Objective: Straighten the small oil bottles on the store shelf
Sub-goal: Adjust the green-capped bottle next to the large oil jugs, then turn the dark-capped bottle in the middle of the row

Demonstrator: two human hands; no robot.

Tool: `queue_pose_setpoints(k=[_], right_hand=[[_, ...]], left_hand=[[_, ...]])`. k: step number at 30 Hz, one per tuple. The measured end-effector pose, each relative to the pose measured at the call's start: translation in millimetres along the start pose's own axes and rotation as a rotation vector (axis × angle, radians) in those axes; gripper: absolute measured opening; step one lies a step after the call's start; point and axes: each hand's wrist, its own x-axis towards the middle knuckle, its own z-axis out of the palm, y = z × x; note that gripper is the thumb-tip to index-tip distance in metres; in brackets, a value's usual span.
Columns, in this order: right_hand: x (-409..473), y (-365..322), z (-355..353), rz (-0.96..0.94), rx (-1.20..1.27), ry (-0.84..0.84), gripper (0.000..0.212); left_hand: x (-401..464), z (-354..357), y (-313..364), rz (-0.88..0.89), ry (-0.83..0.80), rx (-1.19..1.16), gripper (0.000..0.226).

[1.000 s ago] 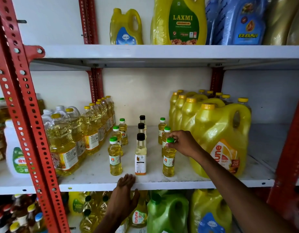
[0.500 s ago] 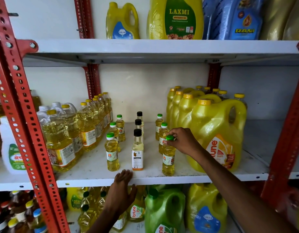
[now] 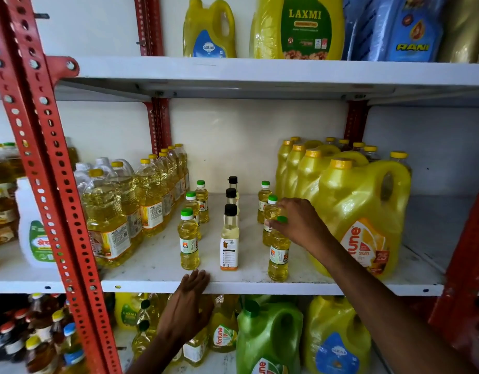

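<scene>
Small oil bottles stand in three short rows on the white middle shelf. The left row has green caps, its front bottle upright. The middle row has black caps, with a clear front bottle. In the right row, my right hand grips the green-capped top of the front bottle. Two more green-capped bottles stand behind it. My left hand rests with its fingertips on the shelf's front edge, fingers apart, holding nothing.
Large yellow oil jugs crowd the shelf right of the small bottles. Clear litre bottles line the left side. A red slotted upright crosses the left foreground. More jugs fill the shelves above and below.
My right hand stays on the front right bottle's cap and has shifted it slightly. The left hand has barely moved on the shelf edge.
</scene>
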Motion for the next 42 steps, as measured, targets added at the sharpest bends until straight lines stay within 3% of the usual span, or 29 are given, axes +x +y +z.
queue_pose_setpoints(k=[2, 6, 12, 17, 23, 26, 29, 42], right_hand=[[3.6, -20.7, 8.8, -0.097, 0.035, 0.042, 0.054], [22.9, -55.7, 37.7, -0.248, 0.122, -0.127, 0.052], [51.9, -67.8, 53.9, -0.193, 0.137, -0.268, 0.037], [54.7, -69.4, 56.9, -0.126, 0.196, -0.159, 0.03], [51.1, -71.8, 63.5, -0.061, 0.151, -0.053, 0.049], [51.4, -74.2, 61.7, -0.047, 0.166, -0.126, 0.056], [51.9, -74.4, 59.7, -0.06, 0.191, -0.207, 0.049], [37.9, -77.9, 50.8, -0.116, 0.196, -0.232, 0.042]], left_hand=[[-3.5, -2.0, -5.8, 0.02, 0.004, 0.007, 0.067], [-2.8, -6.2, -7.0, 0.02, 0.019, -0.049, 0.063], [-3.5, -1.1, -13.0, -0.005, 0.001, -0.092, 0.063], [-3.4, 3.7, -14.8, -0.007, 0.023, -0.138, 0.063], [-3.4, 5.0, -15.5, -0.005, 0.015, -0.133, 0.064], [-3.9, 4.4, -14.5, -0.011, 0.019, -0.141, 0.064], [-4.1, 2.7, -12.9, -0.003, 0.027, -0.15, 0.065], [-4.1, 0.9, -12.5, -0.008, 0.009, -0.155, 0.066]])
